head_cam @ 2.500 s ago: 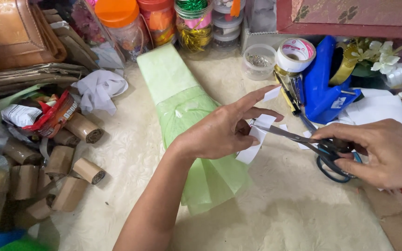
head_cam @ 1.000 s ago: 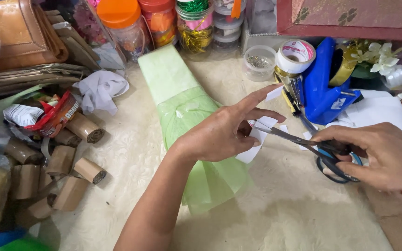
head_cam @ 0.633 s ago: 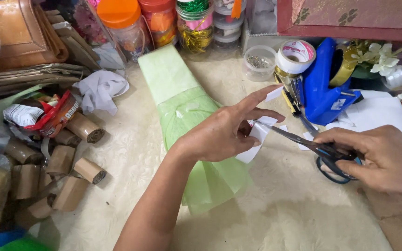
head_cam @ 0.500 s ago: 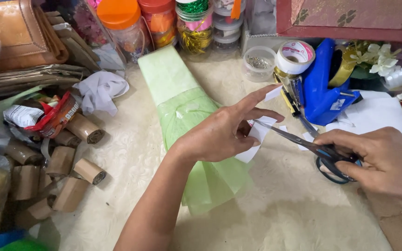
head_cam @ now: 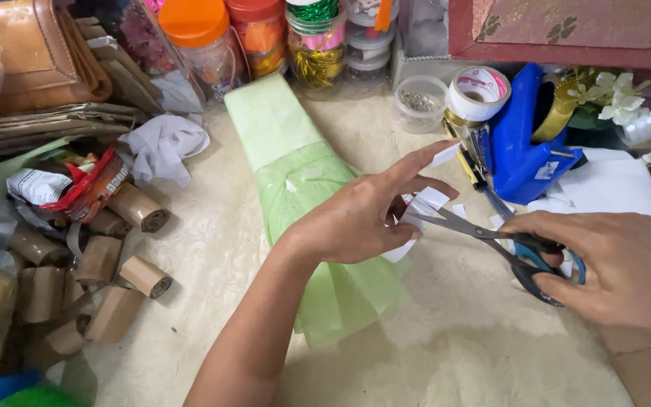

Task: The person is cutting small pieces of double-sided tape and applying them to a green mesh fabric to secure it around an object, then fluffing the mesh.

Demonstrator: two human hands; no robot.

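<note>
Leftmost, at nine o'clock, about eight cardboard tubes [head_cam: 99, 260] are lying heaped on the surface [head_cam: 453, 354], the further ones partly hidden. One white cloth [head_cam: 163, 143] is sitting above them toward ten o'clock. At twelve o'clock three lidded jars [head_cam: 197, 41] are standing in a row, with one folded green sheet [head_cam: 307, 226] running from them down to the centre. One left hand [head_cam: 356, 222] is hovering over that sheet, its fingers half curled and pinching one small white paper piece [head_cam: 420, 215]. One pair of scissors [head_cam: 506, 245] is pointing at nine o'clock, its blades slightly parted and touching the paper. At three o'clock one right hand [head_cam: 615, 271] is gripping the scissor handles, fingers closed through the loops. Toward one o'clock, one white tape roll [head_cam: 478, 92] is resting beside one blue dispenser [head_cam: 521, 143].
</note>
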